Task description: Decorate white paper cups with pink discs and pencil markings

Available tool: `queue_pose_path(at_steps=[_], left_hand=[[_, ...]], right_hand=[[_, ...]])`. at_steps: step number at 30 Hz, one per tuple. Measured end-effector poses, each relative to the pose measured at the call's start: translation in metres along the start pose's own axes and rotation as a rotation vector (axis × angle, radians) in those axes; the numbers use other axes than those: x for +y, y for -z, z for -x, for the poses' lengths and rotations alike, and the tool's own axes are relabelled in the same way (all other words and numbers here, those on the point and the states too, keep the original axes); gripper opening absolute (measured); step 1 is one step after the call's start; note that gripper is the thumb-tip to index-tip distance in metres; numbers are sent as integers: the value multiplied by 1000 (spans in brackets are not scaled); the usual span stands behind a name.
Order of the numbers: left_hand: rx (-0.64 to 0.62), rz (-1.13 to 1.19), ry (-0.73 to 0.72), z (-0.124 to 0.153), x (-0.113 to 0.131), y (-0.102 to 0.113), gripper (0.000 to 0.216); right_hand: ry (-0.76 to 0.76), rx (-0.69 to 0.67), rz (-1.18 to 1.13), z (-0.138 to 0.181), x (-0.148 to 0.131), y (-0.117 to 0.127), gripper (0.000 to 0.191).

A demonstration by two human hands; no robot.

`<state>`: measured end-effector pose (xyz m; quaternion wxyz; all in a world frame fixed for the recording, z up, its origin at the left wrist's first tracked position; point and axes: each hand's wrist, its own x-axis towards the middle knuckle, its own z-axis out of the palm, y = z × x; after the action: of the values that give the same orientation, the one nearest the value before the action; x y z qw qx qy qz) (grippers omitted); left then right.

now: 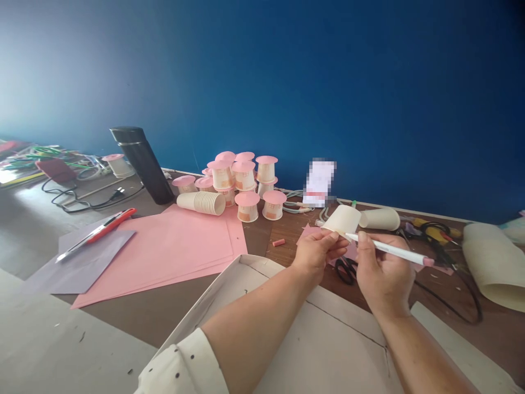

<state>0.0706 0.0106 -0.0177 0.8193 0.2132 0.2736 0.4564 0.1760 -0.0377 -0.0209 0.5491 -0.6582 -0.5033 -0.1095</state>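
Note:
My left hand (318,254) pinches the rim of a white paper cup (343,219), which is upside down and tilted. In my right hand (385,273) is a white marker pen (400,253) with a pink end, its tip close to the cup's rim; whether it touches I cannot tell. A small pink cap (279,242) lies on the table to the left of my hands. Partly hidden beneath them are black-handled scissors (345,271) and scraps of pink paper. Below my forearms a pale board (328,334) with dark drawn lines is spread out.
Several cups topped with pink paper discs (246,199) are grouped by the wall, near a stack of cups (202,203). Pink sheets (172,251), a red utility knife (98,232) and a black flask (143,164) are at left. Cables (447,235) and larger cups (494,265) lie at right.

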Motion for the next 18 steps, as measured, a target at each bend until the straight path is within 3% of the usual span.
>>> queue_pose_path(at_steps=[18], left_hand=[[-30,56,2,2,1,0,11]], right_hand=[[-38,38,-92,0,-9,2,35]])
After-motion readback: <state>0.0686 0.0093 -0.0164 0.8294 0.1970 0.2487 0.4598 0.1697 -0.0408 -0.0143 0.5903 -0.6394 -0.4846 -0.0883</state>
